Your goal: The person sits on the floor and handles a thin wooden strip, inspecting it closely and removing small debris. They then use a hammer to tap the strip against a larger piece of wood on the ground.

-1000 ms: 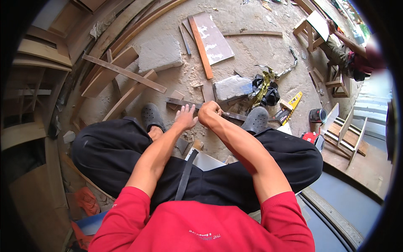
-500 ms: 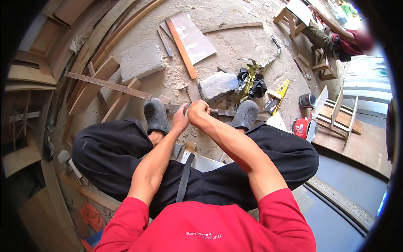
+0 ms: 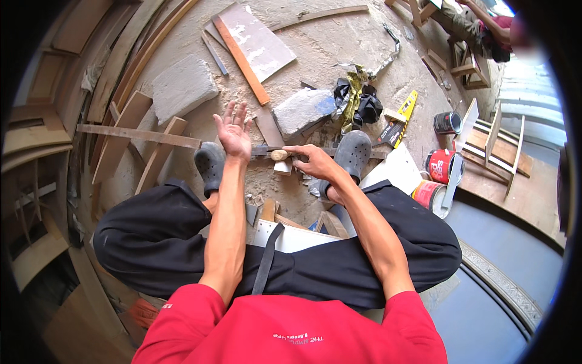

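Observation:
My left hand (image 3: 233, 134) is raised with its palm up and fingers spread, holding nothing. My right hand (image 3: 314, 161) pinches a wooden-handled tool (image 3: 280, 155) between thumb and fingers; the tool's other end is hard to make out. Beneath it a narrow piece of wood (image 3: 282, 168) lies on the ground. A long dark strip (image 3: 339, 151) runs crosswise between my feet, behind my right hand. A grey clog (image 3: 210, 165) on my left foot and another clog (image 3: 353, 159) on my right foot flank the work spot.
A white-grey block (image 3: 303, 111), an orange-brown batten (image 3: 241, 60) and a yellow-handled saw (image 3: 397, 121) lie ahead. Paint cans (image 3: 445, 164) stand at right beside a wooden frame (image 3: 497, 148). Boards (image 3: 121, 136) lean at left. Another person (image 3: 497, 30) works at far right.
My hands, close together before, are now apart. The left has turned palm up and opened; the right has moved slightly right, showing the wooden handle. The view has shifted a little.

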Tool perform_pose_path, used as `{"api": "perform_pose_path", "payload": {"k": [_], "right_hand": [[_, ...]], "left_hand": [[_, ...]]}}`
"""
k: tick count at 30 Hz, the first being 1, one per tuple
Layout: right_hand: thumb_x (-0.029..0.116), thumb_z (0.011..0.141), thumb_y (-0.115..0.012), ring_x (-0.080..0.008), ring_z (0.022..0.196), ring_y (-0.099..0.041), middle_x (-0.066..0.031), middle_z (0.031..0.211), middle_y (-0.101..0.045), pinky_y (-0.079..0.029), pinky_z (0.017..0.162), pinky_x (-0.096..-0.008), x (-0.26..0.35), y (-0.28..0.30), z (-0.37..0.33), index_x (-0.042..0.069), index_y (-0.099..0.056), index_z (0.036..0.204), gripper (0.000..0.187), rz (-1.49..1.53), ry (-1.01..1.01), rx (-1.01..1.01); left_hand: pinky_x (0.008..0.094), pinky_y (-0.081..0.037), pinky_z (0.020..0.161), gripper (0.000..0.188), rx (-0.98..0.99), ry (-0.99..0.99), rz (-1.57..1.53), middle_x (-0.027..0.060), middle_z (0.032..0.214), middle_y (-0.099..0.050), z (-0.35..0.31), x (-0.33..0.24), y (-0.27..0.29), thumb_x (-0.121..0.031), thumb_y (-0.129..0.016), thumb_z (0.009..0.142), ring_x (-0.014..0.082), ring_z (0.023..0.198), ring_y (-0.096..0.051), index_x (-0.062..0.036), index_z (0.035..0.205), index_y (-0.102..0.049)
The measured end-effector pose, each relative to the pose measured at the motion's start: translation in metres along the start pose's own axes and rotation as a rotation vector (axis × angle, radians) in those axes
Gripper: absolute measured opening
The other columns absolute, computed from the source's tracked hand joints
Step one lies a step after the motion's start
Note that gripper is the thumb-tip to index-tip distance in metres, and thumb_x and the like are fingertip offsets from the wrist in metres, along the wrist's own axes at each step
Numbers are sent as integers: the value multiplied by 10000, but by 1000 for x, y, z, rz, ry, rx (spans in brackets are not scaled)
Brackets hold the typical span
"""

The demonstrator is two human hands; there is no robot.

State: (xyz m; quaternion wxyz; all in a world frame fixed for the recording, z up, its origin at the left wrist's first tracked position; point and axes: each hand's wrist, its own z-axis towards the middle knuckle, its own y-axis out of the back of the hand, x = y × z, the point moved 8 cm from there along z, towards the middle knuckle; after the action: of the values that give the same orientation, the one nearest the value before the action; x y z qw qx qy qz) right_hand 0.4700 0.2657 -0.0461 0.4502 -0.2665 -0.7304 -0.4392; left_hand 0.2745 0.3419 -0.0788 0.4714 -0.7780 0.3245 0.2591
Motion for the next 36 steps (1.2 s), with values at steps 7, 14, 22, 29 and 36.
{"api": "perform_pose_path", "payload": {"k": [7, 14, 22, 29, 36], "right_hand": [[225, 737, -711, -362, 978, -646, -133, 1018, -704, -523, 867, -457, -7, -11, 13, 133, -702, 1085, 360, -160, 75, -106], [220, 722, -754, -391, 867, -642, -173, 874, -667, -510, 769, -464, -12, -31, 31, 67, -620, 901, 271, -82, -33, -93], [156, 717, -720, -387, 789, -627, -182, 796, -625, -491, 699, -454, -31, -50, 35, 43, -572, 823, 214, 35, 88, -145], [124, 711, -708, -389, 772, -619, -180, 785, -609, -483, 675, -438, -36, -50, 34, 41, -569, 793, 182, 17, 92, -163], [97, 731, -684, -396, 745, -606, -196, 773, -584, -469, 648, -435, -33, -48, 40, 39, -561, 802, 154, 83, 69, -228]], "left_hand": [[475, 55, 1198, 928, 165, 32, 168, 146, 1612, -221, -27, 40, -33, -789, -195, 905, 286, 1512, -79, -146, 1573, -156], [467, 62, 1201, 871, -8, -208, 169, 158, 1624, -169, -7, -37, -11, -744, -230, 934, 263, 1518, -35, -154, 1571, -161], [400, 136, 1191, 863, 159, -273, 161, 109, 1646, 32, 3, -70, -25, -715, -115, 956, 232, 1516, 73, -122, 1576, -23], [380, 75, 1207, 808, 354, -544, 431, 128, 1632, 65, -49, -37, -96, -624, -65, 999, 216, 1514, 70, -44, 1554, 22], [368, 123, 1193, 846, 388, -415, 350, 122, 1624, 120, -30, -32, -73, -651, -79, 987, 215, 1506, 112, -30, 1547, 44]]}}
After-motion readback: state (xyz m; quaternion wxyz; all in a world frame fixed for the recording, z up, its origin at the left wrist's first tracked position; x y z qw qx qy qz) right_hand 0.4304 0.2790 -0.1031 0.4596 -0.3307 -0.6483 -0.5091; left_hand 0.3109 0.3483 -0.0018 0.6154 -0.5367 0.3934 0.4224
